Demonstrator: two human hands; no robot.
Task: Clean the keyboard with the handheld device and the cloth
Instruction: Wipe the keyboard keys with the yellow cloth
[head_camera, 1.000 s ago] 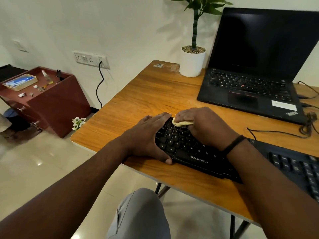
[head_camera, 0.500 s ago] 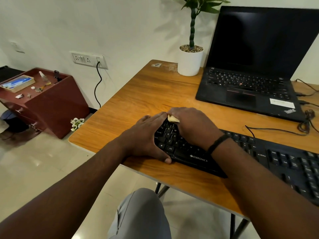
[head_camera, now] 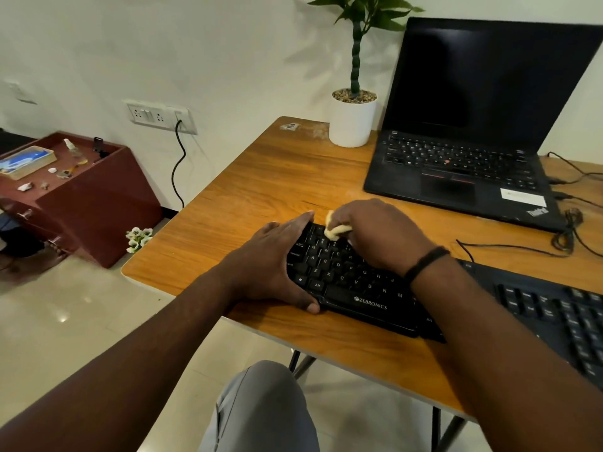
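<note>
Item: right hand [head_camera: 378,236] pinching wadded cloth [head_camera: 336,230] on top-left keys of keyboard [head_camera: 359,288]; left hand [head_camera: 270,265] flat, fingers straight, bracing kbd's left end at near table [head_camera: 261,177] edge. Risks: hard rub may pop keycaps or shove kbd off edge if brace slips; cloth skims tops, grit stays btwn keys

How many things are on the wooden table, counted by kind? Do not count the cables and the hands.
Keyboards: 2, the Zebronics keyboard and a second keyboard at the right
Laptops: 1, laptop
Potted plants: 1, potted plant
Cloths: 1, cloth, held in the right hand
Total: 5
</note>
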